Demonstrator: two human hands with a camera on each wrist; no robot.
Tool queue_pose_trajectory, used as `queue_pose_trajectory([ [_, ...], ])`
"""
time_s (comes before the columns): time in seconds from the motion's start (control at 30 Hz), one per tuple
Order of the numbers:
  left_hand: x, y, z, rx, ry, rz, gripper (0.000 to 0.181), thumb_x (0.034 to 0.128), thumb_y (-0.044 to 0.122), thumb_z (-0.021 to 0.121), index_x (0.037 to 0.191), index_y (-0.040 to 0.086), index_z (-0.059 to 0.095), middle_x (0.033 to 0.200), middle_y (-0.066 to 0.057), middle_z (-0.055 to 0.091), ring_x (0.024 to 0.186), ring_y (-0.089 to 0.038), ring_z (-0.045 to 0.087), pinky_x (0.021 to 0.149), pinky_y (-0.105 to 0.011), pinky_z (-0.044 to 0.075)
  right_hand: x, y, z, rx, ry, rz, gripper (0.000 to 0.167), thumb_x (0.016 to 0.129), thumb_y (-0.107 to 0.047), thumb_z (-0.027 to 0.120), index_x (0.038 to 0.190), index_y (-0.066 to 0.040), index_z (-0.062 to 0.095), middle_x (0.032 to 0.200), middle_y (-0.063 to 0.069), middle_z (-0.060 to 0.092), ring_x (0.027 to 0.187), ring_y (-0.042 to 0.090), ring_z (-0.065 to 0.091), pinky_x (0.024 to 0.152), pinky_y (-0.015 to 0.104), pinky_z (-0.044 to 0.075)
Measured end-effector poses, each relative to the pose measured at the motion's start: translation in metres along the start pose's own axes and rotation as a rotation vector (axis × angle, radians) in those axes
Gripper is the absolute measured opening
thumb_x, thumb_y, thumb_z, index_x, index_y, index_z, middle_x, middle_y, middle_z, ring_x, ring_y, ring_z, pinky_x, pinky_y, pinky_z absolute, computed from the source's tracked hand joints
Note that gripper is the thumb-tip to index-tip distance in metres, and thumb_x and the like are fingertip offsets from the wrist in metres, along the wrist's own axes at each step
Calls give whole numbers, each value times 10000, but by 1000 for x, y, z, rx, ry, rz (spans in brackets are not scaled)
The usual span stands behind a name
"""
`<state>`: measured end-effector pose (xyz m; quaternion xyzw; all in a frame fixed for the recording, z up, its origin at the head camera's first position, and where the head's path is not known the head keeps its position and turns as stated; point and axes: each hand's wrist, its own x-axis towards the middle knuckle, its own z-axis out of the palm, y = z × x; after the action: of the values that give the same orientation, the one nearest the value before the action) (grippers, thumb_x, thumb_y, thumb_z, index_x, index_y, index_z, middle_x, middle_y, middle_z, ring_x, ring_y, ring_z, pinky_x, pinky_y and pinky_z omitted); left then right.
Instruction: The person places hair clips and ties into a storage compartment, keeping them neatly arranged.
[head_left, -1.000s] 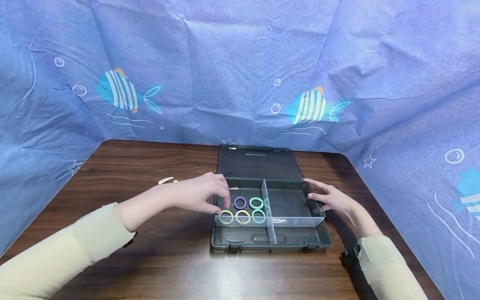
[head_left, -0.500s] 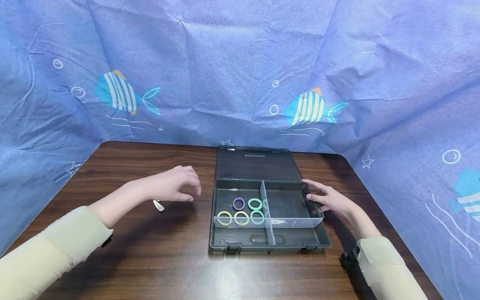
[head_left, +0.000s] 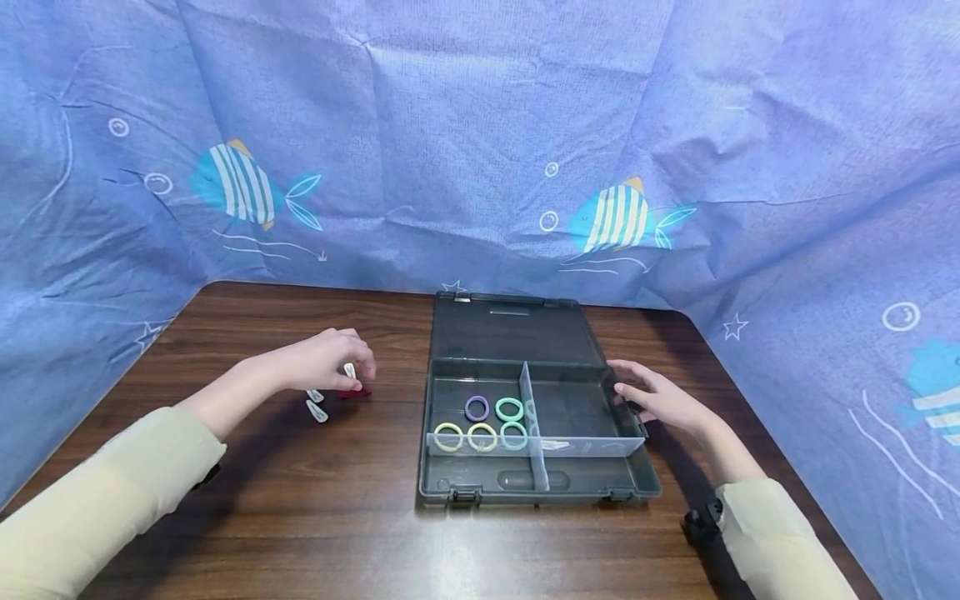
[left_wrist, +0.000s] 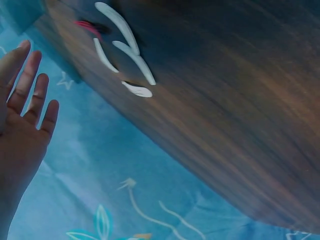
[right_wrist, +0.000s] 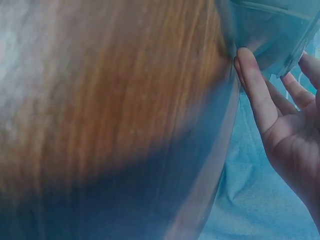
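Above the left part of the table my left hand (head_left: 318, 362) hovers with loosely bent fingers and nothing in them. Beneath and beside it lie several white snap hair clips (head_left: 317, 411) and a red hair clip (head_left: 355, 392); the left wrist view shows the white hair clips (left_wrist: 137, 62) grouped beside the red hair clip (left_wrist: 89, 27). My right hand (head_left: 663, 398) rests against the right side of a dark see-through divided box (head_left: 465, 475), thumb at the rim. In the right wrist view its fairly straight fingers (right_wrist: 257, 87) touch the box wall.
The box lid (head_left: 517, 329) lies folded back. Purple, green and yellow hair ties (head_left: 482, 437) sit in its left rear compartment. White clips (head_left: 555, 444) show by the clear divider (head_left: 600, 446). A blue fish-print cloth (head_left: 450, 150) hangs around the wooden table (head_left: 337, 517).
My left hand has drawn back from the box's left compartment, moving left to above the hair clips; the yellow hair tie it was touching stays in the box. The right hand stays at the box's side.
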<state>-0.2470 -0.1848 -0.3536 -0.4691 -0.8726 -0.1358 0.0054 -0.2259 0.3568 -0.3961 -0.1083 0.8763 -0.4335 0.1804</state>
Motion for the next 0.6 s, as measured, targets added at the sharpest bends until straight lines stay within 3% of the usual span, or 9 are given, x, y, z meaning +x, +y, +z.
queue_pose_trajectory([
  [0.3,-1,-18,18,-16,-16,-33,146,739,114,759,851,161,677,834,94,663,882,-156,548,774,-388,426,0,4,-3,26,-34,-22,542,996,-263,460,1488,-174,249,1379,250,407,1163,348,524,791,462,514],
  [0.47,-3,-26,24,-7,-30,-42,161,723,112,768,848,168,682,830,92,665,868,-151,541,768,-386,416,-1,5,-4,68,-46,-19,566,981,-250,495,1486,-166,255,1461,246,297,1109,229,572,785,438,512],
  [0.6,-5,-31,28,0,-20,-41,155,719,130,777,838,166,683,810,95,666,843,-151,544,750,-371,425,-1,5,-4,93,-52,-10,581,973,-255,513,1485,-161,256,1464,239,292,1093,181,576,770,416,510],
])
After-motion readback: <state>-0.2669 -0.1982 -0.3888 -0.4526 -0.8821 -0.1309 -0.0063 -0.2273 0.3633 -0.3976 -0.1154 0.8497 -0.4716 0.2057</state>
